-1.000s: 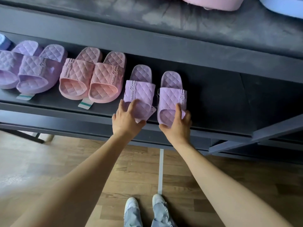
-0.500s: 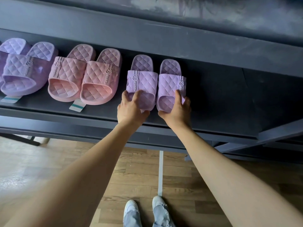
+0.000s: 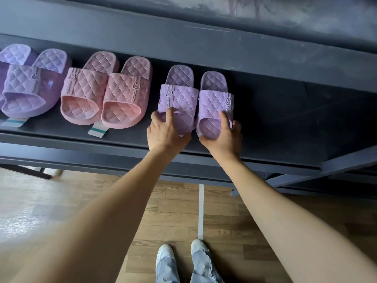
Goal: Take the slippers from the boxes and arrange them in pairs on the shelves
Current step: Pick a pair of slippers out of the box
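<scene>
L hand (image 3: 167, 133) grasps the toe end of the left lilac slipper (image 3: 179, 99), fingers curled over the strap's front edge. R hand (image 3: 223, 137) grasps the toe end of the right lilac slipper (image 3: 214, 101), one finger up on the strap, palm against the toe. Both slippers lie flat on the dark shelf (image 3: 295, 119), side by side, straps touching or v. nearly, heels to the back, toes nr the front edge. Just left sits a pink pair (image 3: 106, 94) w/ a white-green tag (image 3: 98, 129) poking out in front. Further left is a purple pair (image 3: 30, 88), partly cut off by the frame. Below: wood floor (image 3: 61, 211) & white shoes (image 3: 165, 252)
</scene>
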